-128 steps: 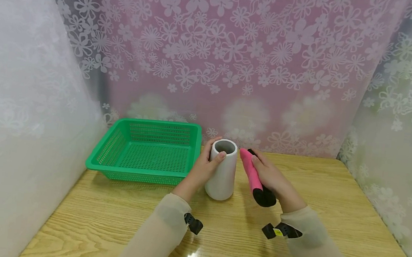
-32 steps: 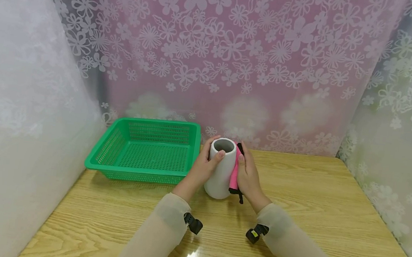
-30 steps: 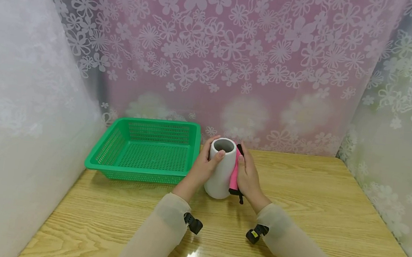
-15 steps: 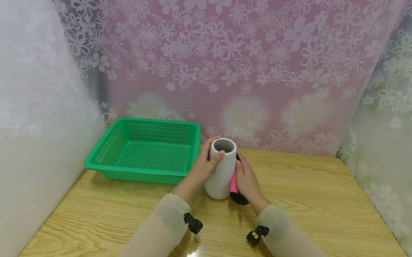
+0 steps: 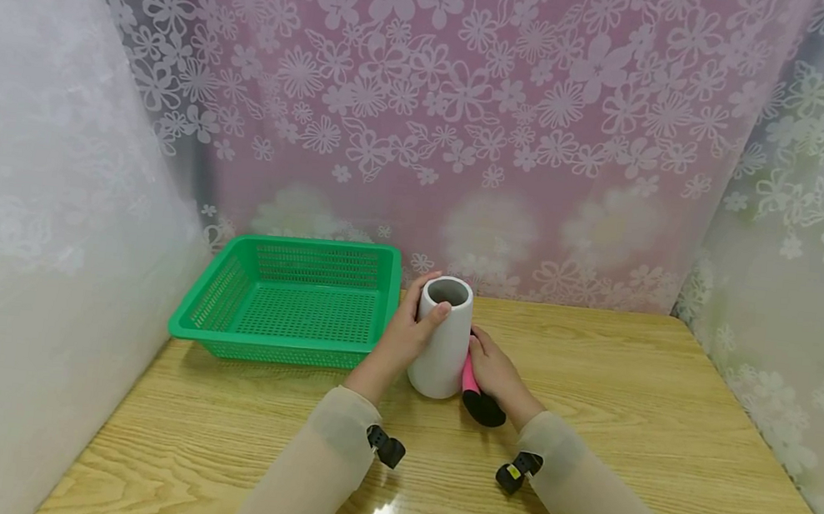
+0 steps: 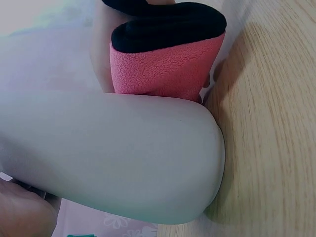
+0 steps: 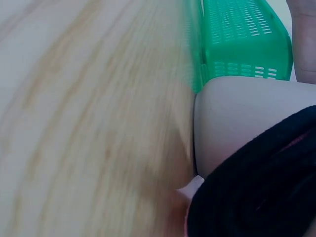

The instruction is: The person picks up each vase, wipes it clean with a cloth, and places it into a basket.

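Floral sheeting (image 5: 472, 113) backs a wooden table (image 5: 611, 370), where the left hand (image 5: 406, 333) grips the vase (image 5: 442, 356) upright, apparently steadying it against the cloth (image 6: 163, 64) that the right hand (image 5: 499, 375) clasps to its side, its far fingers mostly hidden.

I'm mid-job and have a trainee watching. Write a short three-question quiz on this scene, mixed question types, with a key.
1. True or false: the left hand grips the tall, smooth white cylindrical vase near its open top.

2. What is the right hand holding?

3. From the head camera, where is the rectangular green perforated plastic basket?
A) Right of the vase
B) Left of the vase
C) Underneath the vase

Key:
1. True; the thumb shows at the rim.
2. A folded pink-and-black cloth, beside the vase.
3. B.
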A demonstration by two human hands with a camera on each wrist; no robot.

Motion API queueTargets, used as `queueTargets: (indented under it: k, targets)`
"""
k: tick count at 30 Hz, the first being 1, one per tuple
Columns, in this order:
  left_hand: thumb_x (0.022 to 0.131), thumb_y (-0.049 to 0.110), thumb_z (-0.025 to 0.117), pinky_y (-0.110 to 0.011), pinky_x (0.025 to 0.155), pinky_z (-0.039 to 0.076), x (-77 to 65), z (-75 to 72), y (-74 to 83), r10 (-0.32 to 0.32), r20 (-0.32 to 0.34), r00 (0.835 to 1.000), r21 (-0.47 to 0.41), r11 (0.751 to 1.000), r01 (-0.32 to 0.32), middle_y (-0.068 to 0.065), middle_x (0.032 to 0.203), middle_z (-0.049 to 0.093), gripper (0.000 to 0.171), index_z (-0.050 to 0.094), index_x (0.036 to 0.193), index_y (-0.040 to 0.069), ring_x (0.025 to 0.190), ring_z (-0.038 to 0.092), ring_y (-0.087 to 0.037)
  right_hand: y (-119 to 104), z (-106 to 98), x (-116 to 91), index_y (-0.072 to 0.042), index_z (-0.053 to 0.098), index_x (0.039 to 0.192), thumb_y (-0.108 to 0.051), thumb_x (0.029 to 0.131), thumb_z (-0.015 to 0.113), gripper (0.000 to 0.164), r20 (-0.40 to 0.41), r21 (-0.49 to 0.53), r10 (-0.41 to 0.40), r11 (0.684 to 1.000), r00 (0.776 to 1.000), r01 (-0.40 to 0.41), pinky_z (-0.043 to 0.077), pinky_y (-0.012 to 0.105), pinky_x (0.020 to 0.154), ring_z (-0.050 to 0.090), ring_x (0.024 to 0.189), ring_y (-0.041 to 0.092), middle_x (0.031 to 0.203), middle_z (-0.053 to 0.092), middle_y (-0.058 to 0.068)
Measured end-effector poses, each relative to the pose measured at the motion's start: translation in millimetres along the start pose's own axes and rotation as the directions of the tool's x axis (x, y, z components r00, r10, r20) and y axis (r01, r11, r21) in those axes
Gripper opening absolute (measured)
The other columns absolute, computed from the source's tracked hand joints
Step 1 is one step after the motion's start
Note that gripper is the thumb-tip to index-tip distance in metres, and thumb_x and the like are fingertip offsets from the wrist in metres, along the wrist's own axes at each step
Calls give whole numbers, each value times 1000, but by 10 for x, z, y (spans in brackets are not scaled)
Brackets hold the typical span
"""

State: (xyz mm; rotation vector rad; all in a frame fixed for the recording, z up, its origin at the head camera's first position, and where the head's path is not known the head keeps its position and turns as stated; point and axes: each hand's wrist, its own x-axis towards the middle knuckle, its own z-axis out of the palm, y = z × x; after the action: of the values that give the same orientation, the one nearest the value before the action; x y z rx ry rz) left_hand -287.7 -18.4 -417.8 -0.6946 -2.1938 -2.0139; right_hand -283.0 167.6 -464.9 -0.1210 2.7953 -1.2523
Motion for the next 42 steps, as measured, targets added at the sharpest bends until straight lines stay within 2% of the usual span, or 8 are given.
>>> queueTargets:
  k: [4, 8, 14, 21, 28, 32, 37, 42]
  targets:
    - [88, 69, 58, -54, 105, 43, -5, -9, 12, -1, 4, 1000, 15, 1000, 1, -11, 142, 50, 84, 34, 154, 22, 124, 52, -28, -25, -27, -19, -7, 26, 158, -33, 111, 26, 54, 25, 19, 15, 1000, 1000, -16, 21, 60, 118, 30, 144, 43, 158, 32, 23]
    - [84, 73, 59, -53, 105, 43, -14, -13, 21, -15, 3, 1000, 19, 1000, 15, -10, 141, 50, 87, 36, 153, 25, 123, 52, -27, -43, -48, -45, -6, 27, 158, -32, 111, 27, 54, 39, 38, 22, 999, 999, -24, 20, 60, 118, 29, 145, 44, 158, 32, 24]
    - [93, 61, 60, -54, 105, 43, -9, -25, 40, -4, 13, 1000, 23, 1000, 3, -11, 143, 50, 77, 35, 154, 23, 125, 52, -29, -30, -71, -70, -4, 25, 158, -32, 111, 27, 55, 63, 59, 27, 998, 998, -31, 19, 60, 119, 26, 146, 43, 159, 29, 24]
    - [89, 65, 63, -51, 104, 45, -4, -46, 61, -42, 23, 999, 14, 999, 41, -9, 142, 52, 79, 36, 153, 26, 124, 54, -25, -12, -116, -152, 2, 22, 157, -28, 111, 29, 55, 94, 76, 34, 996, 995, -42, 17, 59, 119, 22, 146, 45, 158, 26, 29]
    - [90, 62, 64, -51, 104, 45, 3, -74, 65, -36, 32, 999, 5, 999, 36, -13, 141, 52, 80, 37, 153, 23, 123, 54, -27, -35, -226, -251, -1, 19, 159, -31, 111, 30, 57, 179, 91, 69, 992, 981, -86, 13, 62, 119, 19, 147, 46, 159, 23, 29]
    - [88, 64, 65, -51, 103, 46, 2, -75, 59, -39, 30, 999, 1, 999, 39, -12, 140, 53, 81, 37, 153, 24, 123, 54, -26, -60, -330, -316, -3, 21, 159, -32, 111, 31, 57, 206, 76, 66, 994, 976, -84, 16, 64, 118, 23, 146, 46, 159, 24, 28]
    - [94, 47, 68, -50, 103, 46, 13, -80, 52, -38, 26, 999, -24, 999, 39, -14, 139, 53, 70, 38, 152, 21, 122, 54, -28, -141, -487, -381, -5, 22, 159, -32, 111, 32, 56, 204, 78, 28, 996, 979, -45, 30, 60, 111, 37, 134, 43, 157, 28, 28]
    - [99, 29, 65, -51, 103, 45, 28, -86, 84, -49, 50, 998, -20, 999, 50, -20, 140, 51, 64, 35, 154, 16, 122, 53, -31, -248, -663, -432, -9, 19, 160, -37, 110, 32, 59, 190, 51, 12, 998, 982, -22, 29, 61, 111, 37, 135, 43, 158, 26, 27]
